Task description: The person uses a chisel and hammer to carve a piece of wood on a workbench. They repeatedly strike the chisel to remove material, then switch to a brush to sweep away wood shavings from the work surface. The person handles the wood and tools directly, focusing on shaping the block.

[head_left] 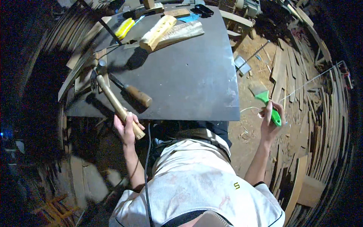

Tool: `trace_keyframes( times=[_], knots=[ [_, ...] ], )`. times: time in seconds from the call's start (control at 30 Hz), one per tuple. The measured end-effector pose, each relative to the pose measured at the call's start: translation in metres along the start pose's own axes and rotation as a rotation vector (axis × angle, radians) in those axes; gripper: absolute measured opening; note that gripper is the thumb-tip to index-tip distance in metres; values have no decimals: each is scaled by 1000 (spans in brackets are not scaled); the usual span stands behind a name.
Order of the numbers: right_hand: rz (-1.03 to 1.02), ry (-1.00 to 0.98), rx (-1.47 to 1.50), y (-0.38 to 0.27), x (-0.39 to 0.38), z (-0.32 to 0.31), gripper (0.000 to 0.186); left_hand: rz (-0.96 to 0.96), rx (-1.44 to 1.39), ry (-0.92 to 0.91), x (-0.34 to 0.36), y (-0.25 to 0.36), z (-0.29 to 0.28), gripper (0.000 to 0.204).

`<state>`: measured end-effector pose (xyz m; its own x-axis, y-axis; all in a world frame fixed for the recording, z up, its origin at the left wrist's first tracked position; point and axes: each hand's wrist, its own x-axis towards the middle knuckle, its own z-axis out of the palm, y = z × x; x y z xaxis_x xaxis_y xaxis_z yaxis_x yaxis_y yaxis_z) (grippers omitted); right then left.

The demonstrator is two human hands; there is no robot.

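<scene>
My left hand [127, 127] is closed around the lower part of a claw hammer's wooden handle [112, 96]. The hammer's metal head points away, over the left edge of the dark grey tabletop [189, 83]. Beside the hammer lies a chisel [138, 96] with a brown wooden handle, its blade angled to the far left. Out past the table's right side, my right hand [270, 122] grips a paintbrush [266, 99] by its green handle, bristles pointing away from me.
Two split wood pieces, a pale one [159, 32] and a greyer one [183, 34], lie at the table's far side. Near them are a yellow object [124, 28], a blue item [190, 17] and a black item [203, 10]. Stacked wood strips [321, 140] line the right. A dark cable [148, 166] hangs before me.
</scene>
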<state>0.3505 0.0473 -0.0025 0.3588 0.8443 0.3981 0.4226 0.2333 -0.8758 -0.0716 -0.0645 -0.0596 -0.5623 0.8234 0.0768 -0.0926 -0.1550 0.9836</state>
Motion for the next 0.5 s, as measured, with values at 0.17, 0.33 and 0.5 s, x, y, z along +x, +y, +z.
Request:
trace_keyframes(
  times=[0.17, 0.33, 0.5],
  knots=[
    [-48, -386, 130, -14, -11, 20, 11, -11, 6, 8, 0, 1, -1, 32],
    [-130, -225, 58, -32, -2, 60, 8, 2, -15, -11, 3, -3, 1, 29],
    [-381, -748, 153, -78, -13, 126, 17, 74, -18, -82, 5, -6, -1, 29]
  ],
)
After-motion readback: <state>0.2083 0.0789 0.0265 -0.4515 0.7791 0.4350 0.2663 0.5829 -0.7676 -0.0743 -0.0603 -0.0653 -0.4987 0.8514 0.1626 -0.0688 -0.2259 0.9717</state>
